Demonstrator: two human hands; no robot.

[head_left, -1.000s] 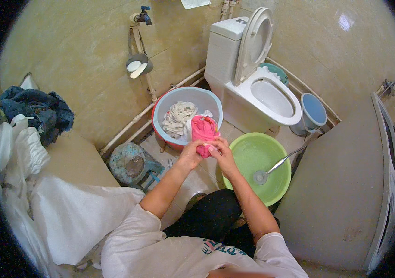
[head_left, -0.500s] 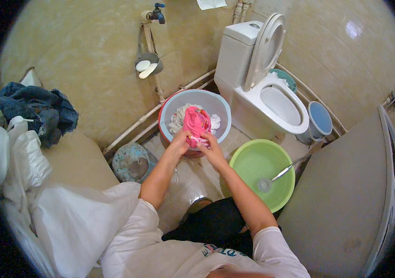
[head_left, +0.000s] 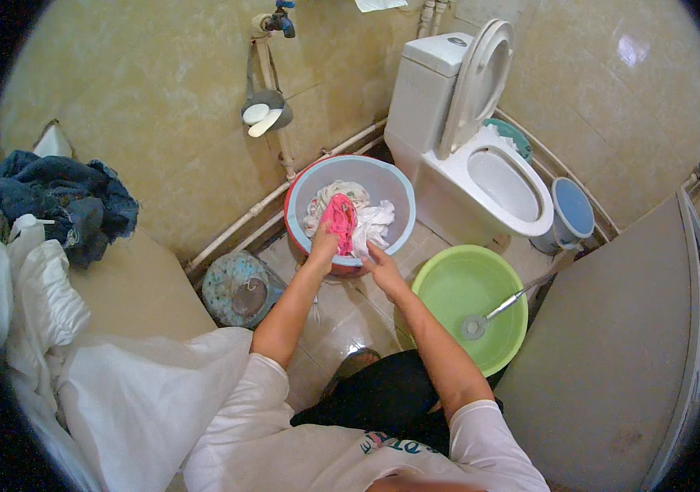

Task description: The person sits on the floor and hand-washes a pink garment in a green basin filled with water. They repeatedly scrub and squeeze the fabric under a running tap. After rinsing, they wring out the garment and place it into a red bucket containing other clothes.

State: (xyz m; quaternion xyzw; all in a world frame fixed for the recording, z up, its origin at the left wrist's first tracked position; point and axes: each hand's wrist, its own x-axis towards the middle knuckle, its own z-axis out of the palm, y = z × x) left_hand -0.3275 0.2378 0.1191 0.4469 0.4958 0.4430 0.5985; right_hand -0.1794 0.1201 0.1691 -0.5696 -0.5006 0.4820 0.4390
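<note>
A pale blue basin point(head_left: 403, 201) nested in a red one point(head_left: 287, 215) holds damp-looking cloths. Bunched in the basin, a bright pink garment point(head_left: 340, 215) hangs over toward its near side, and my left hand point(head_left: 324, 244) is closed on its lower left part. Beside it lies a crumpled white cloth point(head_left: 376, 223), its near edge pinched by my right hand point(head_left: 384, 269) at the basin's near rim. My right fingertips are partly hidden by the cloth. Behind the pink garment is a whitish patterned cloth point(head_left: 348, 192).
To the right, a green basin point(head_left: 518, 340) on the floor has a silver-handled tool point(head_left: 501, 307) in it. A toilet point(head_left: 481, 193) with raised lid stands behind, next to a blue bucket point(head_left: 570, 205). A lidded bucket point(head_left: 235, 287) sits left; clothes point(head_left: 63, 197) are piled farther left.
My hands have moved apart: the left stays on the pink garment while the right has shifted from it to the white cloth. The white cloth now shows more, nearer the front rim.
</note>
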